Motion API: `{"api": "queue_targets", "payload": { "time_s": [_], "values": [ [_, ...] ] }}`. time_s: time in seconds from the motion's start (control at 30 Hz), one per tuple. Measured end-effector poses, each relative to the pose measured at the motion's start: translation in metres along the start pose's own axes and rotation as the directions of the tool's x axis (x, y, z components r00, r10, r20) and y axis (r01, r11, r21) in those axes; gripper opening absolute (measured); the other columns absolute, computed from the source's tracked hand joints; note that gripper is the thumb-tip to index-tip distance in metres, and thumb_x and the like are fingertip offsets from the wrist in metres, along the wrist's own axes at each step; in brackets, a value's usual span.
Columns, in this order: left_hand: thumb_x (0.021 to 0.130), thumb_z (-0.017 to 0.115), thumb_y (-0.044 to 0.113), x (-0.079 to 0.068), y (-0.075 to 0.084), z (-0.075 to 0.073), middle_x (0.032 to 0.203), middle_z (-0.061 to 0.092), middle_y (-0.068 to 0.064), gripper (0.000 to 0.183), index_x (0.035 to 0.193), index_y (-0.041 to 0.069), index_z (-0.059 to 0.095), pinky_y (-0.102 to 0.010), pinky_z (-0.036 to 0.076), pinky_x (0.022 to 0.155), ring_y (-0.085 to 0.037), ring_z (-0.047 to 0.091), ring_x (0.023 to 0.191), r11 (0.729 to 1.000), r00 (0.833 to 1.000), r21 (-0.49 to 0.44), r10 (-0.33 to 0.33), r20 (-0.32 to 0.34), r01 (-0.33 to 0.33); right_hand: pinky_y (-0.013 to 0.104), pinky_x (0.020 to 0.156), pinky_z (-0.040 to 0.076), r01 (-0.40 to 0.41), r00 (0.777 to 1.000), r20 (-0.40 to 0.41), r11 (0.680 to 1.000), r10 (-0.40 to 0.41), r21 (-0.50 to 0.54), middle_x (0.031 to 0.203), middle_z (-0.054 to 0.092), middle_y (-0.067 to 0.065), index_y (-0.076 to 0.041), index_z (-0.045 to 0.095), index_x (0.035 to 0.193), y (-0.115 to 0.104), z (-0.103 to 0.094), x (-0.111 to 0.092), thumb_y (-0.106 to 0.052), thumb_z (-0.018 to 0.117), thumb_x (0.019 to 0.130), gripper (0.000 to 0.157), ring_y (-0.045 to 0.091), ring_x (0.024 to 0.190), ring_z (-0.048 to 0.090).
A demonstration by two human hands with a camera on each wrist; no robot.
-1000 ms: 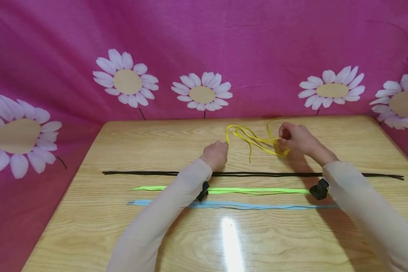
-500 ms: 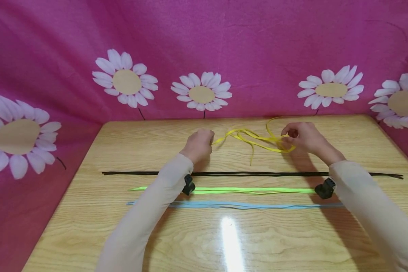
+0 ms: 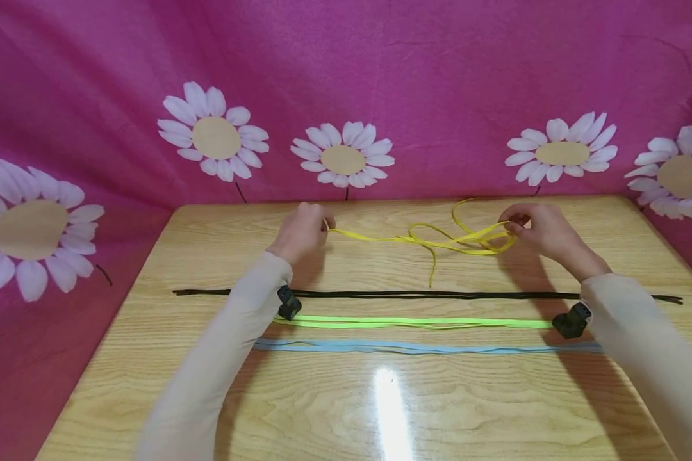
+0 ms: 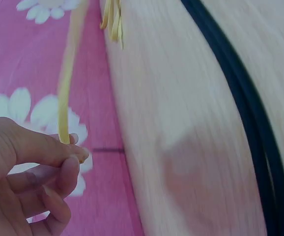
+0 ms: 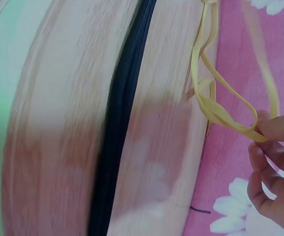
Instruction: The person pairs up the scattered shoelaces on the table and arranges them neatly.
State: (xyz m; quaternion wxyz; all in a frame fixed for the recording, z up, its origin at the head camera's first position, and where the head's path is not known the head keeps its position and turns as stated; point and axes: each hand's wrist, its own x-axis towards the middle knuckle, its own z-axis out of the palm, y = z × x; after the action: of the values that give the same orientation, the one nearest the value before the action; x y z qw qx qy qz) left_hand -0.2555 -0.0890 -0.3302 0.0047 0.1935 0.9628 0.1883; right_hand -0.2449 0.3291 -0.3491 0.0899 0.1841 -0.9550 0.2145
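Observation:
A yellow shoelace stretches in a loose tangle between both hands near the table's far edge. My left hand pinches one strand; in the left wrist view the yellow lace rises from between thumb and fingertips. At the other side my right hand pinches a looped part of it. The right wrist view shows the yellow loops hanging from the thumb and fingers. One loose end dangles toward the black laces, another curls to the back edge.
Across the wooden table lie straightened black laces, then bright green laces, then light blue laces closest to me. Both forearms pass over them. A pink cloth with white daisies hangs behind the table.
My left hand has moved left and away from me, drawing a strand of the yellow shoelace out of the tangle. My right hand has shifted slightly right, still holding the loops.

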Motion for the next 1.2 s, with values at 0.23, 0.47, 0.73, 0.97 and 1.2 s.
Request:
{"api": "queue_targets", "payload": {
  "time_s": [0.23, 0.47, 0.73, 0.97, 1.2],
  "values": [
    [0.084, 0.055, -0.007, -0.013, -0.031, -0.018, 0.091, 0.071, -0.014, 0.023, 0.099, -0.001, 0.072, -0.039, 0.053, 0.076, -0.027, 0.065, 0.086, 0.999, 0.997, -0.012, -0.036, -0.062, 0.035, 0.026, 0.055, 0.041, -0.042, 0.998, -0.048, 0.999, 0.041, -0.013, 0.082, 0.067, 0.017, 0.005, 0.068, 0.098, 0.014, -0.008, -0.006, 0.007, 0.06, 0.087, 0.014, 0.028, 0.074, 0.059],
    [0.088, 0.06, -0.001, -0.029, -0.056, -0.036, 0.094, 0.069, -0.018, 0.019, 0.103, -0.003, 0.071, -0.041, 0.052, 0.07, -0.03, 0.063, 0.083, 0.99, 0.985, -0.072, -0.127, -0.112, 0.12, 0.024, 0.053, 0.039, -0.064, 0.996, -0.058, 0.998, 0.064, 0.002, 0.081, 0.069, 0.017, 0.006, 0.067, 0.102, 0.024, -0.021, -0.014, 0.002, 0.056, 0.092, 0.015, 0.016, 0.071, 0.061],
    [0.09, 0.062, -0.001, -0.056, -0.087, -0.051, 0.096, 0.069, -0.02, 0.015, 0.101, -0.004, 0.07, -0.045, 0.052, 0.074, -0.033, 0.063, 0.089, 0.991, 0.975, -0.074, -0.124, -0.184, 0.112, 0.025, 0.051, 0.037, -0.086, 0.996, -0.019, 0.996, 0.085, -0.007, 0.07, 0.061, 0.007, 0.003, 0.07, 0.099, 0.036, -0.038, -0.035, -0.013, 0.059, 0.096, 0.019, 0.004, 0.057, 0.048],
    [0.087, 0.063, -0.005, -0.075, -0.102, -0.058, 0.094, 0.068, -0.023, 0.013, 0.098, -0.007, 0.07, -0.047, 0.051, 0.073, -0.036, 0.064, 0.089, 0.992, 0.972, -0.082, -0.109, -0.21, 0.094, 0.022, 0.051, 0.036, -0.047, 0.999, -0.013, 0.999, 0.047, -0.016, 0.067, 0.057, 0.003, 0.004, 0.069, 0.094, 0.045, -0.044, -0.053, -0.006, 0.06, 0.095, 0.014, 0.005, 0.056, 0.045],
    [0.087, 0.062, -0.007, -0.083, -0.106, -0.06, 0.092, 0.068, -0.023, 0.011, 0.095, -0.006, 0.07, -0.049, 0.052, 0.072, -0.037, 0.064, 0.088, 0.994, 0.972, -0.061, -0.1, -0.214, 0.089, 0.02, 0.05, 0.036, -0.028, 0.998, -0.066, 0.993, 0.02, -0.118, 0.064, 0.06, 0.001, 0.003, 0.07, 0.091, 0.053, -0.048, -0.062, 0.0, 0.063, 0.09, 0.007, 0.0, 0.055, 0.046]
  ]
}}
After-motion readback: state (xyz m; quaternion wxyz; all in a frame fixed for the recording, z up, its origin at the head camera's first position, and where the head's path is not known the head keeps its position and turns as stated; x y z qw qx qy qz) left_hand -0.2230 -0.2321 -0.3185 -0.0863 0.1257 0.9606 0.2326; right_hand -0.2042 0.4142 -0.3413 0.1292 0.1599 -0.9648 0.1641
